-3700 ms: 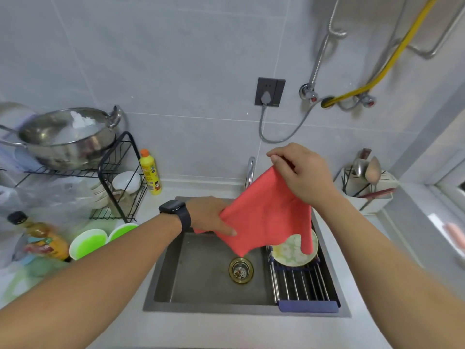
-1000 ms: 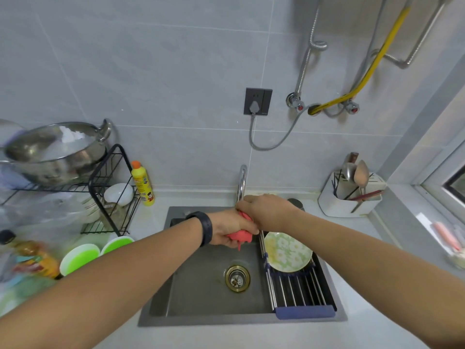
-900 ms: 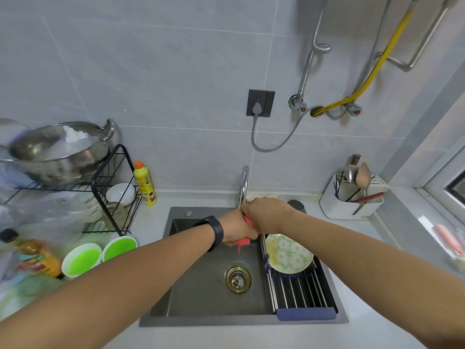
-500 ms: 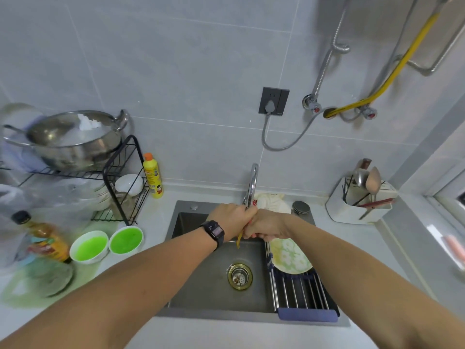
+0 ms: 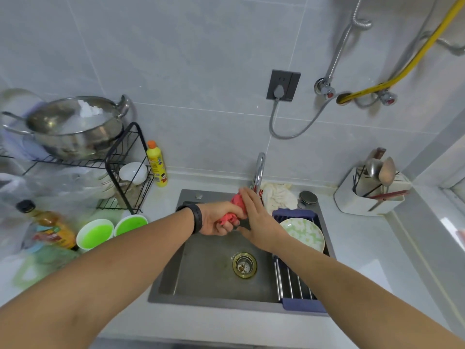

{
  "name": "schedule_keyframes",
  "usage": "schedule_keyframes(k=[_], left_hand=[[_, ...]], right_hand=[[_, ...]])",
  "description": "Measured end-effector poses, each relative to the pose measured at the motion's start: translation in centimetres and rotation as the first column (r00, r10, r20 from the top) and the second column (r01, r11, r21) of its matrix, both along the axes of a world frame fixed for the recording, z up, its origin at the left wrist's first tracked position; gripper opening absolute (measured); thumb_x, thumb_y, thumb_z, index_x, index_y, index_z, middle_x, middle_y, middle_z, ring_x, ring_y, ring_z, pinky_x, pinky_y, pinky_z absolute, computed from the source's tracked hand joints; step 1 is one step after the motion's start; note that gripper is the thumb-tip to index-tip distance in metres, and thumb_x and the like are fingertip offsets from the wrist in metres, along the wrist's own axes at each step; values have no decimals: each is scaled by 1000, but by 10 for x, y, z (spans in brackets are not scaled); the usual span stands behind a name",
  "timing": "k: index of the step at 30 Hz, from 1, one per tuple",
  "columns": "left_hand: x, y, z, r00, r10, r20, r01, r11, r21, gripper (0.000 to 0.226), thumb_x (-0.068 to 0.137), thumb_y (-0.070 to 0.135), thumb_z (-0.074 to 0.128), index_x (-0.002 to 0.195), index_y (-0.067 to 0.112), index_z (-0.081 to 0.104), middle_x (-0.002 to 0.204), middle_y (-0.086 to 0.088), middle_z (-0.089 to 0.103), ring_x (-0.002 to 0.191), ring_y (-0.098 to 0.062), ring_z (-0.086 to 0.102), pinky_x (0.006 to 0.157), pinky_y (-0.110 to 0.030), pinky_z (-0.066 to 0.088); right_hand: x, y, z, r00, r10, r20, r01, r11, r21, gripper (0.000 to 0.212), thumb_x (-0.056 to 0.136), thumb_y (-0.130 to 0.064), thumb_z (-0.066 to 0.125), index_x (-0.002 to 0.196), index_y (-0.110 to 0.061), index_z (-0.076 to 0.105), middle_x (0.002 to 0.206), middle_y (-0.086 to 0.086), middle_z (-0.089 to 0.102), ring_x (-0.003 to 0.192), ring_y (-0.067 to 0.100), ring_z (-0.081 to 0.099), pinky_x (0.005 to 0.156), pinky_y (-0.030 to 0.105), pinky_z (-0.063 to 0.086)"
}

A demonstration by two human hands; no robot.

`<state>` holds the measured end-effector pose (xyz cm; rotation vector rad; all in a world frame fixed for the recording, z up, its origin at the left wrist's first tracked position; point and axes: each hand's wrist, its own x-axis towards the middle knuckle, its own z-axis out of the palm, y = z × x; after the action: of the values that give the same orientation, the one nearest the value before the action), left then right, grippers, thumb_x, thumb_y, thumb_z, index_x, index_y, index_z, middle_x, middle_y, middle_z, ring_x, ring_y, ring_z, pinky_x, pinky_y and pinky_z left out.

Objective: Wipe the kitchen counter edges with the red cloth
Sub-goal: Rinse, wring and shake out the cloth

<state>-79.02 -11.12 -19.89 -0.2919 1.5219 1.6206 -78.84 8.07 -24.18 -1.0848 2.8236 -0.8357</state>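
Two green bowls (image 5: 95,233), one plate (image 5: 303,234), two bottles (image 5: 156,163), one pot (image 5: 75,127)

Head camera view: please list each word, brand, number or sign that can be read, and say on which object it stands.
No text can be read in this view.
Yellow detergent bottle: printed label with a red cartoon figure; lettering too small and blurred.
Oil bottle: red and yellow label; blurred, unreadable.
Black wristband: no display or digits visible.
Wall socket: no markings legible.

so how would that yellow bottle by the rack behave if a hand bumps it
The yellow bottle is tall and narrow and stands upright on the counter, so it probably tips easily. It looks like plastic, so likely light and unlikely to break. Once down, its rounded body may roll.
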Motion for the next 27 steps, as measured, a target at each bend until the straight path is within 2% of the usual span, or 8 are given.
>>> schedule_keyframes(k=[3, 8, 12, 18, 20, 23, 25, 27], left_hand=[[-1, -16, -2, 982, -127, 139, 106, 983, 149, 19, 96, 19, 60, 79, 14, 55, 64, 3, 50, 41, -4, 39, 37, -14, 26], [-3, -47, 4, 946, -298, 130, 274, 946, 173, 30, 98, 21, 59, 71, 21, 47, 59, 7, 38, 40, -5, 30, 41, -18, 17], [-4, -56, 3, 941, -320, 106, 307, 943, 127, 25, 97, 21, 61, 73, 22, 53, 60, 7, 32, 39, -6, 26, 42, -21, 12], [3, -18, -19, 996, -65, -53, 43, 940, -338, 10, 95, 18, 58, 85, 19, 57, 57, 6, 42, 42, -7, 29, 41, -19, 18], [3, -5, -28, 987, -77, -141, 1, 882, -472, 7, 92, 20, 60, 87, 18, 56, 60, 2, 47, 45, -11, 35, 47, -21, 27], [0, 6, -44, 895, -323, -309, 14, 711, -703, 8, 95, 15, 58, 91, 11, 64, 81, -11, 61, 63, -21, 55, 61, -29, 41], [1, 7, -57, 837, -396, -377, -58, 622, -781, 17, 93, 23, 60, 105, 13, 66, 98, -7, 71, 83, -25, 66, 71, -30, 50], [0, 6, -67, 816, -422, -396, -111, 558, -822, 29, 88, 34, 59, 113, 19, 59, 102, -3, 72, 82, -24, 67, 75, -35, 56]], right_hand=[[-13, -18, 5, 968, 153, -198, -158, 987, -12, 88, 88, -10, 76, 159, -10, 24, 164, 16, 23, 149, 35, 35, 118, 44, 42], [-35, -48, 8, 855, 333, -398, -371, 928, -21, 65, 92, -31, 70, 148, -6, 48, 151, 11, 45, 138, 26, 47, 117, 36, 40], [-46, -59, 12, 846, 431, -312, -428, 900, 83, 70, 92, -35, 75, 151, -14, 44, 139, 8, 53, 128, 25, 53, 111, 32, 42], [-57, -58, 17, 947, 312, -70, -231, 818, 527, 38, 99, -31, 60, 133, -19, 48, 116, 8, 63, 95, 34, 69, 70, 40, 53], [-55, -60, 16, 964, 262, -41, -183, 769, 612, 25, 100, -27, 56, 120, -15, 50, 104, 9, 66, 91, 35, 69, 70, 41, 53], [-48, -70, 12, 987, 154, 43, -140, 701, 699, 19, 99, -21, 57, 117, -13, 58, 107, 9, 69, 96, 33, 69, 82, 47, 58], [-47, -75, 8, 993, 68, 94, -115, 649, 752, 17, 99, -17, 57, 113, -13, 66, 108, 8, 70, 98, 33, 69, 87, 49, 58], [-51, -76, 3, 989, 26, 147, -131, 618, 775, 6, 97, -15, 59, 96, -15, 65, 97, 7, 68, 91, 31, 67, 89, 47, 57]])
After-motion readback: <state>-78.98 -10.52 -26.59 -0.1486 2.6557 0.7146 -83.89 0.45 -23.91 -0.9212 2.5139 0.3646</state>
